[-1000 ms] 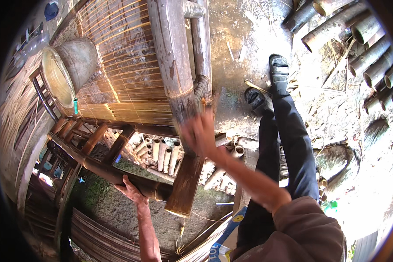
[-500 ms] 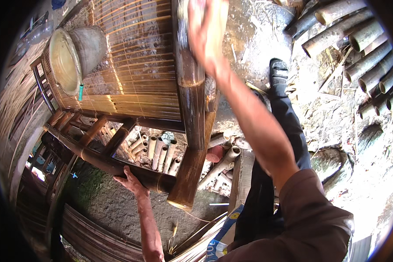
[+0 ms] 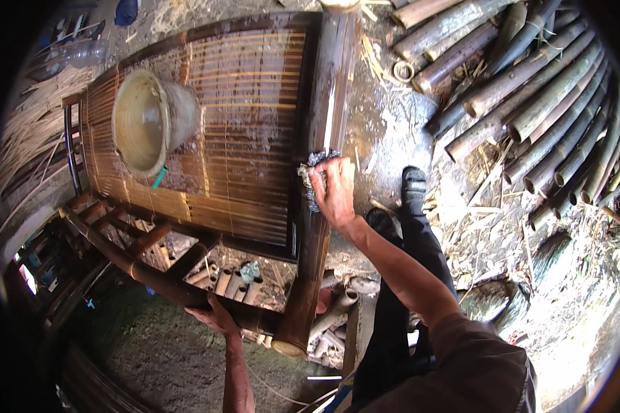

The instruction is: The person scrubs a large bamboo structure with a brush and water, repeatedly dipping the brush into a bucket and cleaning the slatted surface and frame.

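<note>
A dark brown bamboo bench (image 3: 255, 124) with a wet slatted seat fills the left and middle. My right hand (image 3: 336, 193) is closed on a grey, stringy scouring pad (image 3: 311, 180) and presses it against the thick, shiny bamboo pole (image 3: 329, 103) along the seat's right edge. Lower left, my left hand (image 3: 217, 316) grips the bench's outer bamboo rail (image 3: 165, 286), with the thumb over it; its other fingers are partly hidden. On the slats stands a pale bucket (image 3: 179, 117) holding cloudy liquid, with a green handle grip (image 3: 160, 177) at its side.
Cut bamboo poles (image 3: 530, 103) lie piled at upper right, and shorter bamboo pieces (image 3: 238, 283) sit beneath the bench rail. My shoe (image 3: 413, 189) rests on the wet, littered floor right of the bench. A clear plastic bottle (image 3: 83, 51) lies at far upper left.
My right hand has come back toward me along the pole, and the scouring pad now shows clearly. My left hand keeps its hold on the rail. The whole view has shifted.
</note>
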{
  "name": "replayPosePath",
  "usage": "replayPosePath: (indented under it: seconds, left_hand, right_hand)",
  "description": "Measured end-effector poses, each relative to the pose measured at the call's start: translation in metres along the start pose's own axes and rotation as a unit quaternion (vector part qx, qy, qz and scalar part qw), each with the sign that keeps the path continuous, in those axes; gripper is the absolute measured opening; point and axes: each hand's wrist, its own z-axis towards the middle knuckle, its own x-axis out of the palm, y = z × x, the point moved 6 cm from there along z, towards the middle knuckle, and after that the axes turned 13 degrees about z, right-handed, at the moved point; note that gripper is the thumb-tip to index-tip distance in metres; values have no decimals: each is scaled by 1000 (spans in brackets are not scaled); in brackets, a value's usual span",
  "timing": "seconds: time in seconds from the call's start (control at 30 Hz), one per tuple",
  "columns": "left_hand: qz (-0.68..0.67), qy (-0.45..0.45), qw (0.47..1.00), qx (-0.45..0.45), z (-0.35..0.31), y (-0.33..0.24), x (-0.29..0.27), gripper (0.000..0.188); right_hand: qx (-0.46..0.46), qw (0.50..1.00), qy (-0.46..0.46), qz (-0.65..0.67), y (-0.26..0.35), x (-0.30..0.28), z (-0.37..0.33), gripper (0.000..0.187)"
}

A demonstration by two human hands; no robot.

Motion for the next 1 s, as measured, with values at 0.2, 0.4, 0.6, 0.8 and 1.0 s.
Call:
replayPosePath:
  seconds: [0.2, 0.4, 0.6, 0.8, 1.0]
  left_hand:
    - [38, -27, 997, 68, 6, 8, 19, 90]
    - [121, -141, 974, 131, 0, 14, 24, 93]
    - [342, -291, 864, 227, -3, 15, 23, 88]
    - [-12, -141, 963, 231, -4, 1, 19, 82]
    - [-116, -26, 980, 158, 27, 67, 28, 79]
  right_hand:
    - [-17, 986, -86, -144, -2, -42, 221, 28]
    - [-70, 992, -21, -106, -6, -14, 149, 27]
    - [-81, 984, -142, -71, 2, -26, 184, 33]
    - [-22, 977, -189, -93, -19, -45, 261, 30]
    - [91, 996, -18, -18, 5, -3, -10, 48]
